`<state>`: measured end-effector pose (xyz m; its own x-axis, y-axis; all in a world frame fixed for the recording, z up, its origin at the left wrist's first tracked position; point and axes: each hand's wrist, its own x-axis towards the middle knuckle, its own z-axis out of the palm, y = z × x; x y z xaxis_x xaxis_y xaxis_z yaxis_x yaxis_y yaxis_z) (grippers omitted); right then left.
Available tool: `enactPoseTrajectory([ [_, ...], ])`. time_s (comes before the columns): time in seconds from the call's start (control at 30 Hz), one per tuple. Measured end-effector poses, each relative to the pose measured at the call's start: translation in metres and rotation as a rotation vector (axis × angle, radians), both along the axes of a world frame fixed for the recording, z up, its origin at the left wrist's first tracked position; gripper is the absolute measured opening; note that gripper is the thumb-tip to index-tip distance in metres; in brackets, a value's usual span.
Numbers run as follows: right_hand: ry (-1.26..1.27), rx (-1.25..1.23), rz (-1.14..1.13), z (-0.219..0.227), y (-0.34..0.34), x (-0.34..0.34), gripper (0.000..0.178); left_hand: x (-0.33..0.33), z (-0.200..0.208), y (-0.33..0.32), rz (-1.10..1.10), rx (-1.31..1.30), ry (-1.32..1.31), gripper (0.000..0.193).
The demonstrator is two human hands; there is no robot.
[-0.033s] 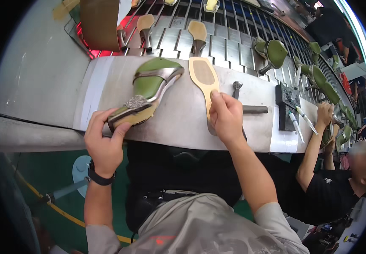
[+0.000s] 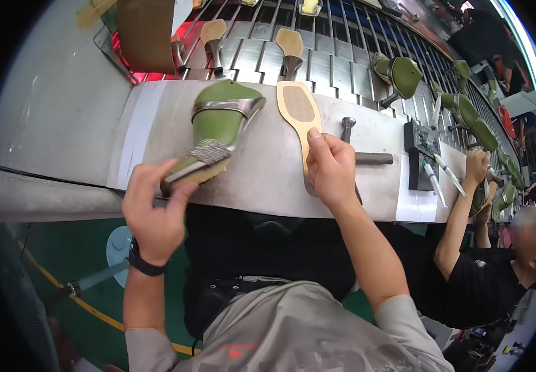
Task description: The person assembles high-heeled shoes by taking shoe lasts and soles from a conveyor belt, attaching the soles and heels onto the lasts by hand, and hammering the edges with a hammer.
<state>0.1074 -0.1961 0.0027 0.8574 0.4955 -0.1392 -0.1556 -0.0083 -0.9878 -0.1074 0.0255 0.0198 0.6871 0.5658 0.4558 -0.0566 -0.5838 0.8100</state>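
My left hand (image 2: 154, 211) grips the heel end of a sandal (image 2: 221, 124), fingers on one side and thumb on the other. The sandal has silver straps around a green shoe last, and its toe points away from me above the bench. In my right hand (image 2: 332, 164) a tan shoe sole (image 2: 299, 102) is pinched between thumb and curled fingers. Its wide front end lies toward the conveyor, with a darker patch in the middle. Just right of that hand lies a hammer (image 2: 373, 159), its handle partly hidden behind my fingers.
Beyond the pale bench (image 2: 255, 180) runs a slatted metal conveyor (image 2: 330, 68) bearing heeled soles (image 2: 289, 46) and green lasted shoes (image 2: 404, 77). A dark block (image 2: 420, 146) with pens (image 2: 435, 185) stands at right. A co-worker (image 2: 491, 273) handles a shoe there. A cardboard box (image 2: 146, 37) stands far left.
The sandal has turned in my left hand, its toe swinging slightly left and more of its green upper side facing up. My right hand and the sole stay nearly still.
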Motion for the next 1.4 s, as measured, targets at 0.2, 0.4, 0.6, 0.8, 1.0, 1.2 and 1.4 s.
enactPoseTrajectory([
  [0.2, -0.842, -0.189, -0.115, -0.013, -0.013, -0.026, 0.022, 0.025, 0.007, -0.049, -0.335, 0.597, -0.169, 0.046],
  [0.4, -0.43, -0.124, -0.073, -0.006, -0.072, -0.072, 0.017, 0.026, -0.048, -0.062, -0.349, 0.558, -0.185, 0.048],
  [0.6, 0.277, 0.394, -0.113, -0.004, -0.137, -0.134, 0.039, 0.028, -0.058, -0.056, -0.357, 0.567, -0.154, 0.044],
  [0.8, 0.568, 0.363, 0.018, -0.038, -0.119, -0.121, 0.043, 0.036, -0.062, -0.05, -0.423, 0.557, -0.158, 0.055],
  [1.0, 0.576, 0.216, 0.264, -0.055, -0.107, -0.096, 0.031, 0.047, 0.016, -0.033, -0.615, 0.401, -0.21, 0.051],
  [1.2, 0.228, 0.103, 0.134, -0.012, -0.09, -0.116, 0.04, 0.076, 0.072, -0.018, -0.56, -0.688, -0.422, 0.032],
  [1.4, -0.063, 0.31, 0.15, 0.018, -0.101, -0.113, 0.054, 0.08, 0.1, -0.015, -0.693, -0.896, -0.243, 0.033],
])
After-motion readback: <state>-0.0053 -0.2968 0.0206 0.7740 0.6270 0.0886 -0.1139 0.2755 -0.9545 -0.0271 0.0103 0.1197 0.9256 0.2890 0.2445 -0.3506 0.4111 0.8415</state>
